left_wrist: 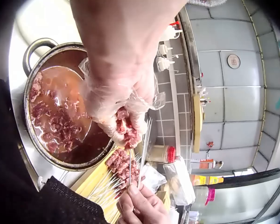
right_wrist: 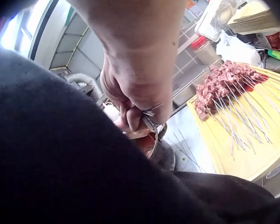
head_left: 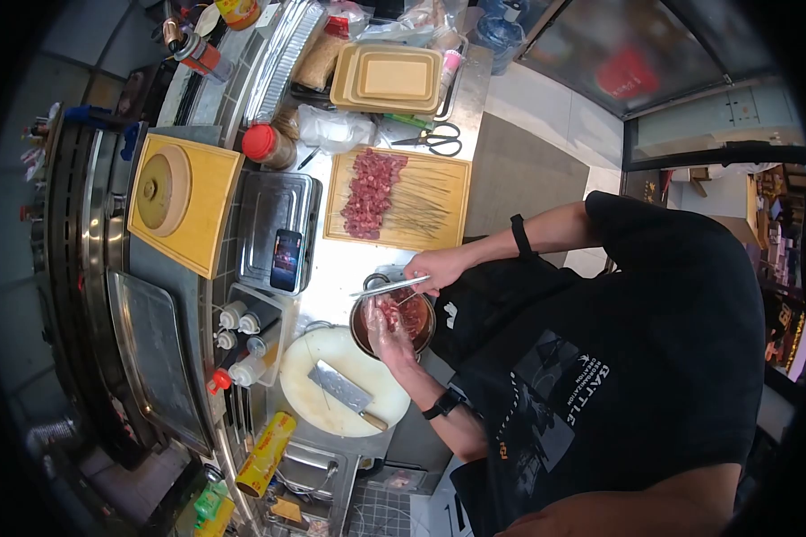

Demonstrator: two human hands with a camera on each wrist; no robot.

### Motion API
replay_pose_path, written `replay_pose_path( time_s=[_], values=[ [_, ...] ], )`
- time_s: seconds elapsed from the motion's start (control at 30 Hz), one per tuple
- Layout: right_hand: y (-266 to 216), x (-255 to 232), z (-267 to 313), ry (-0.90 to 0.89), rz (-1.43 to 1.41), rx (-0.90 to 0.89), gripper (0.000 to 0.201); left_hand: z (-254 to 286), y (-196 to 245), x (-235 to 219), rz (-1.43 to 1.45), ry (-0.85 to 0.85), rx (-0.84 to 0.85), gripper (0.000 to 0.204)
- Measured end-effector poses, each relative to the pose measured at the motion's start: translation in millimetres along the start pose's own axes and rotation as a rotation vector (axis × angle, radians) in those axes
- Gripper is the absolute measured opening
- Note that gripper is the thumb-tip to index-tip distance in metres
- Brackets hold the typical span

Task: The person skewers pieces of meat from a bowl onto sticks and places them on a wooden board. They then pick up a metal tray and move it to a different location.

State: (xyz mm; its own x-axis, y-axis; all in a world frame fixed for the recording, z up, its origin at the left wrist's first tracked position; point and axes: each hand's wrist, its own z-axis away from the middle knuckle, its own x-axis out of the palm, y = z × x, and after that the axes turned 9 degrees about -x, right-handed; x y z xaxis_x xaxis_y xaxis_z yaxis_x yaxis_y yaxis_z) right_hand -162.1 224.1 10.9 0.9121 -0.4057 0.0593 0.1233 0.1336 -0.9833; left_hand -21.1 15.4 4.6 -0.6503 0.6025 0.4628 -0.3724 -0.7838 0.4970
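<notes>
Over a metal pot (left_wrist: pixel 72 164) of raw meat in reddish liquid, the left hand (head_left: pixel 390 331), in a clear plastic glove, grips pieces of meat (left_wrist: pixel 126 128). The bare right hand (head_left: pixel 434 270) holds several thin metal skewers (right_wrist: pixel 150 122). In the left wrist view its thumb and fingers (left_wrist: pixel 139 200) pinch one skewer, whose upper end meets the meat in the gloved hand. Beside the pot, a yellow board (head_left: pixel 333 231) bears a row of skewered meat (head_left: pixel 372 192), the bare skewer ends pointing toward the person.
A cleaver (head_left: pixel 340 385) lies on a round white chopping board (head_left: pixel 300 407) beside the pot. Beyond stand a metal container with a phone (head_left: pixel 285 259), squeeze bottles (head_left: pixel 233 313) and a red-lidded jar (head_left: pixel 269 145). Scissors (head_left: pixel 441 140) lie past the yellow board.
</notes>
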Motion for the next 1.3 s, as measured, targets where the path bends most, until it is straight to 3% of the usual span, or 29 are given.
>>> replay_pose_path(
  time_s=[0.13,0.23,0.37,0.43,0.53,0.63,0.83,1.03,1.3],
  values=[
    [-2,2,-2,0.035,0.014,0.036,0.013,5,4,5,0.186,0.178,-0.058,0.044],
    [1,-4,-2,0.052,0.032,0.056,0.012,11,5,1,0.218,-0.003,-0.079,0.042],
    [0,-6,0,0.038,0.07,0.043,0.012,4,-13,-27,0.2,-0.018,-0.034,0.044],
    [0,-7,3,0.028,0.071,0.044,0.013,18,-5,-8,0.085,-0.025,0.036,0.048],
    [1,-9,6,0.014,0.073,0.055,0.012,18,2,-14,-0.013,-0.161,0.046,0.052],
    [-11,-12,10,0.002,0.089,0.065,0.011,21,6,-11,0.009,-0.187,0.075,0.049],
    [-18,-11,14,-0.02,0.102,0.023,0.009,26,15,-3,0.019,-0.081,0.039,0.048],
    [-13,-11,12,-0.026,0.072,-0.003,0.008,11,9,-18,0.102,-0.057,-0.022,0.053],
    [-8,-14,10,-0.099,0.021,-0.014,0.007,23,12,-14,0.06,-0.105,0.02,0.053]
  ],
)
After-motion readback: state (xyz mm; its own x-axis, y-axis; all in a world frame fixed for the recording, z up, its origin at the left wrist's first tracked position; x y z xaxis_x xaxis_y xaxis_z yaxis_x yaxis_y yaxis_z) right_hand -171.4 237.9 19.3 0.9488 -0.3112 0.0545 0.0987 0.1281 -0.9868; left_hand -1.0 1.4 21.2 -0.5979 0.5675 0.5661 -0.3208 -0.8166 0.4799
